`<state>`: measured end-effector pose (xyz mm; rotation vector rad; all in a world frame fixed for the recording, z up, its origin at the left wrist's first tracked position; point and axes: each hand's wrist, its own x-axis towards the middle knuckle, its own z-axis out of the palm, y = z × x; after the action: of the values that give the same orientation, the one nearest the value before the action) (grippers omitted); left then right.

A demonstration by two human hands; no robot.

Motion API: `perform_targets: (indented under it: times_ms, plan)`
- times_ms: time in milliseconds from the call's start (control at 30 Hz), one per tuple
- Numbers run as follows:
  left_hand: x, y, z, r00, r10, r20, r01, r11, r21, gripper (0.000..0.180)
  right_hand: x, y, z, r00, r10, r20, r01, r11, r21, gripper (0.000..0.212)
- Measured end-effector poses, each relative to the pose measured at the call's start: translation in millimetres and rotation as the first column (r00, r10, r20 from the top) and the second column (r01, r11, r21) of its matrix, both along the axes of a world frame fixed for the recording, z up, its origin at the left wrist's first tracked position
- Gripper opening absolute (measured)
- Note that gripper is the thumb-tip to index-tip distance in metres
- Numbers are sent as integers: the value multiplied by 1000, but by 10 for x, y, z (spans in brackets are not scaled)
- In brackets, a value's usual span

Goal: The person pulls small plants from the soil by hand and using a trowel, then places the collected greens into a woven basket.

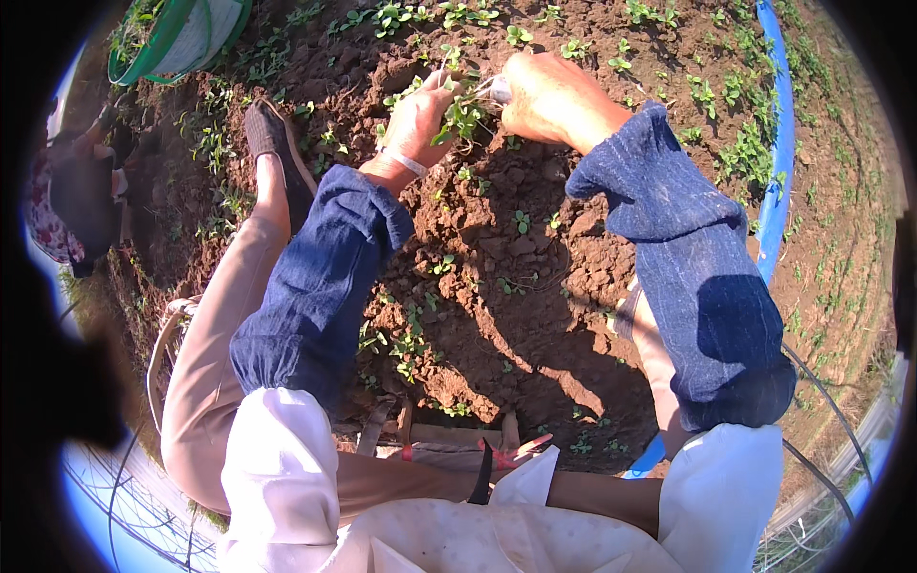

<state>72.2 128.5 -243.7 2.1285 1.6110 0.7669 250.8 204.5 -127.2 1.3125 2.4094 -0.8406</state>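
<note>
My left hand is closed on small green seedlings, whose leaves and thin pale stems hang beside its fingers. Just to the right, my right hand is a fist, gripping a small grey object that pokes out toward the seedlings; its kind cannot be made out. Both hands are close together above loose, cloddy brown soil. Fingertips of both hands are partly hidden by leaves and by the fists themselves.
A green-rimmed, pale mesh basket stands at the far left. Along the right runs a blue hose. Low seedlings grow across the bed. My dark shoe rests at left. Another person is partly visible at the left edge.
</note>
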Motion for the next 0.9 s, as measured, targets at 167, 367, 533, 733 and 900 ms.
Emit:
perform_targets:
  times_ms: [167, 367, 533, 733, 900]
  plan:
    - [317, 585, -227, 882, -17, -471, -111, 964, -241, 35, -107, 204, -259, 995, -54, -85, 56, 998, 22, 21]
    - [214, 731, -637, 795, 47, -604, -228, 947, -227, 26, -163, -71, -722, 967, -121, -224, 137, 989, 58, 16]
    - [126, 758, -578, 843, 73, -532, -257, 924, -282, 17, 47, -200, -976, 910, -165, -379, 205, 976, 68, 16]
    - [172, 746, -442, 852, 131, -507, -339, 876, -344, 22, 346, -188, -1162, 888, -112, -446, 164, 983, 81, 11]
    - [74, 664, -505, 907, 260, -332, -368, 873, -321, 31, 474, -234, -1236, 884, -147, -445, 190, 981, 51, 10]
